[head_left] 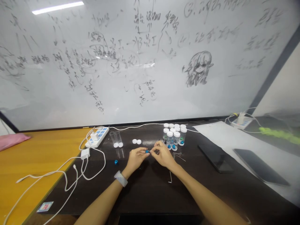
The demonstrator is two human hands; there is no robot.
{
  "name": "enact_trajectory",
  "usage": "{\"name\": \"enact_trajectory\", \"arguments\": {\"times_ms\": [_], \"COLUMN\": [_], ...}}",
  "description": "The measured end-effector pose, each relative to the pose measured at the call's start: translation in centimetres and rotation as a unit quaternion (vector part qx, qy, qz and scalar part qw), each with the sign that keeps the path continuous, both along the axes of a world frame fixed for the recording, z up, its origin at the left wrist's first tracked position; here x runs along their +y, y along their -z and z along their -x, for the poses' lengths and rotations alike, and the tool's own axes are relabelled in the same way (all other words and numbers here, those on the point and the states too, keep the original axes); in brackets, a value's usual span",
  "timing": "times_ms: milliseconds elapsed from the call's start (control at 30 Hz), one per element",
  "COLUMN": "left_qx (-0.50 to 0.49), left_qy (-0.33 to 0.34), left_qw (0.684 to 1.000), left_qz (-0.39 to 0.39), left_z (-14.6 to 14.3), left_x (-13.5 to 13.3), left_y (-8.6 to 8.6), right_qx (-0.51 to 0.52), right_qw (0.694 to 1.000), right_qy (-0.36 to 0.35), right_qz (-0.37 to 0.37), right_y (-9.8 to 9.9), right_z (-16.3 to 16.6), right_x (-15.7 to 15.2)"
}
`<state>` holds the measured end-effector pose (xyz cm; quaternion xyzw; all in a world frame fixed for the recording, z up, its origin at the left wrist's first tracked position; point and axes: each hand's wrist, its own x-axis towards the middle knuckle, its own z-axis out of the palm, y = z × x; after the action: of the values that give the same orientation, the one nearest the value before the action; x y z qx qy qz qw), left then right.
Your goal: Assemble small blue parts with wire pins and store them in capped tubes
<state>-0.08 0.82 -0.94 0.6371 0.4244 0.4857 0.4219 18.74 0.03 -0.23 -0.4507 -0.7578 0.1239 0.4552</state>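
Note:
My left hand [137, 157], with a pale woven band on its wrist, pinches a small blue metal part [147, 151] between thumb and fingertips. Close against it from the right, my right hand [162, 153] has thumb and forefinger pinched together. A thin piece shows between these fingertips and the blue part, too small to name. Another small blue part [116, 162] lies on the dark table to the left. An L-shaped hex key [170, 177] rests below my right wrist, and thin metal rods [180, 157] lie to its right.
Several white-capped clear tubes [170, 139] stand behind my right hand, some holding blue parts. Two clear tubes [116, 137] and two white caps [137, 141] are at the back left. White cables run from a power strip [98, 137]. Dark phones [214, 158] lie right; a whiteboard [140, 103] stands behind.

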Motion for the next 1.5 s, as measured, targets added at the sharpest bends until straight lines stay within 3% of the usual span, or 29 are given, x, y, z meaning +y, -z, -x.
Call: {"name": "enact_trajectory", "arguments": {"times_ms": [400, 600, 933, 1300, 1500], "left_qx": [0.01, 0.009, -0.004, -0.004, -0.015], "left_qy": [-0.01, 0.003, 0.038, 0.03, 0.043], "left_qw": [0.999, 0.999, 0.999, 1.0, 0.999], "left_qz": [-0.028, -0.032, 0.001, 0.004, 0.019], "left_z": [-0.11, 0.02, -0.12, 0.09, 0.12], "left_x": [-0.34, -0.08, -0.08, 0.07, 0.2], "left_y": [-0.35, 0.09, 0.13, 0.33, 0.39], "right_qx": [-0.087, -0.115, -0.198, -0.136, -0.112], "right_qw": [0.994, 0.988, 0.974, 0.985, 0.991], "right_qy": [0.003, -0.037, 0.012, -0.04, -0.024], "right_qz": [-0.07, -0.097, -0.112, -0.094, -0.073], "right_y": [-0.21, 0.22, 0.02, 0.09, -0.08], "right_z": [0.36, 0.24, 0.38, 0.19, -0.1], "right_x": [-0.72, -0.34, -0.66, -0.7, -0.54]}}
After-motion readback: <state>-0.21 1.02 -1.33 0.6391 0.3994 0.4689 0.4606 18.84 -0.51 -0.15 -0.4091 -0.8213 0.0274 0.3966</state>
